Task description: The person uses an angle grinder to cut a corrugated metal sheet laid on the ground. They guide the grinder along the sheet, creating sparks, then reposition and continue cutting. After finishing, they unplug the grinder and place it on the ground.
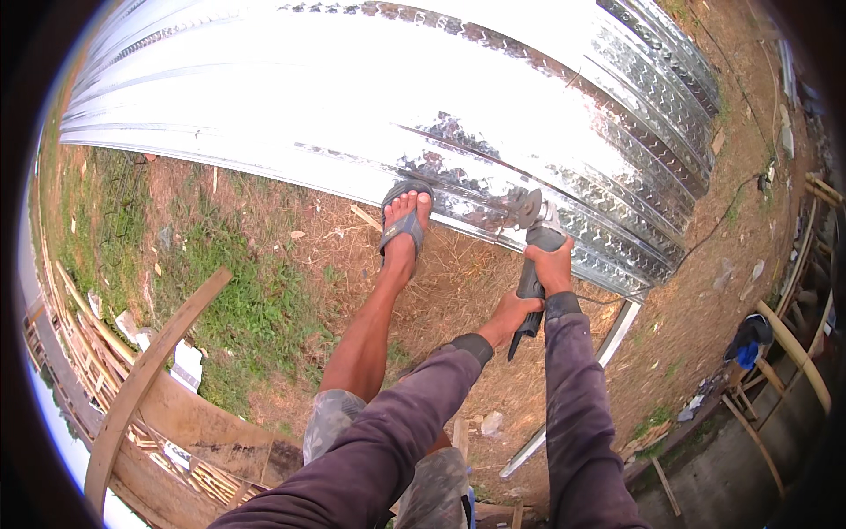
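Note:
A dark angle grinder is between my two hands, its cutting disc pointing away from me. My right hand is wrapped round the front of its body, close behind the disc. Farther back, my left hand grips the handle end. The disc is over the near edge of a shiny corrugated metal sheet; whether it touches the metal, I cannot tell. My foot in a grey sandal rests on that same edge, left of the grinder. Glare washes out much of the sheet.
A pale metal strip lies on the ground under my right arm. A dark cable runs over the soil at right. Curved timber rises at lower left, near stacked bamboo poles. More poles stand at far right.

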`<state>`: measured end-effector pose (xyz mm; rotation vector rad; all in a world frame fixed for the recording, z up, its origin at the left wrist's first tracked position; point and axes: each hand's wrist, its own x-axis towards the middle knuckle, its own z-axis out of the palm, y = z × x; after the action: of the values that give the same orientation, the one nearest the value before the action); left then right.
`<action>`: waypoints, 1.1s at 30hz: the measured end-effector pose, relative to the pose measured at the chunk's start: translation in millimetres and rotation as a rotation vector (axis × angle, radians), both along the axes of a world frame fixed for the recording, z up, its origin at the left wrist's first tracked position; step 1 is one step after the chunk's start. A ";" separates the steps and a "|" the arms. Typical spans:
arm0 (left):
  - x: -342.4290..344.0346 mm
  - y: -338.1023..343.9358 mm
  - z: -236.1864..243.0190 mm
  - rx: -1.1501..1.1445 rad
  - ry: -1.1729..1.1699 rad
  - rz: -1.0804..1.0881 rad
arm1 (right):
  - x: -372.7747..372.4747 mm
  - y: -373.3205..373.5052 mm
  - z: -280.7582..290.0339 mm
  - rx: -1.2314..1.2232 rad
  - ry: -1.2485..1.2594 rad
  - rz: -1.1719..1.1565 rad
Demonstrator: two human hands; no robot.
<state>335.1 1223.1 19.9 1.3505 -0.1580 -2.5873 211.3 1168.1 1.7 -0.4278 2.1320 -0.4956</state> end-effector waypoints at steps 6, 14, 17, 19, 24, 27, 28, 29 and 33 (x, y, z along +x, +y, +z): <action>-5.1 2.9 3.8 -0.029 0.015 0.050 | -3.9 5.5 -3.2 -0.059 0.046 0.032; -3.9 -0.8 1.6 0.031 -0.002 0.038 | 2.1 -4.4 5.7 -0.030 0.002 0.001; -8.7 -2.6 3.5 0.042 -0.017 0.086 | -4.4 -4.5 0.4 -0.019 0.020 0.022; -9.6 -3.4 1.6 0.031 -0.027 0.078 | -6.9 -4.9 -2.1 -0.015 0.029 0.036; -8.2 -2.0 -6.7 -0.008 -0.028 0.025 | -3.3 -9.0 1.2 -0.004 0.005 0.024; -9.3 -2.0 -6.7 -0.018 -0.030 0.009 | -3.3 -9.7 3.0 -0.013 -0.011 0.004; -10.6 -2.3 -6.4 -0.010 -0.027 0.010 | -4.8 -9.5 2.2 -0.009 0.002 0.014; -11.7 -2.7 -6.3 -0.002 -0.024 0.012 | -6.3 -9.7 1.3 -0.004 0.016 0.025; -9.8 -4.2 -7.6 0.017 -0.041 0.021 | -0.7 -15.9 7.7 0.006 0.020 0.032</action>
<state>325.3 1218.8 12.3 1.4038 -0.1287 -2.5510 210.5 1152.2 9.4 -0.4646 2.1415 -0.4689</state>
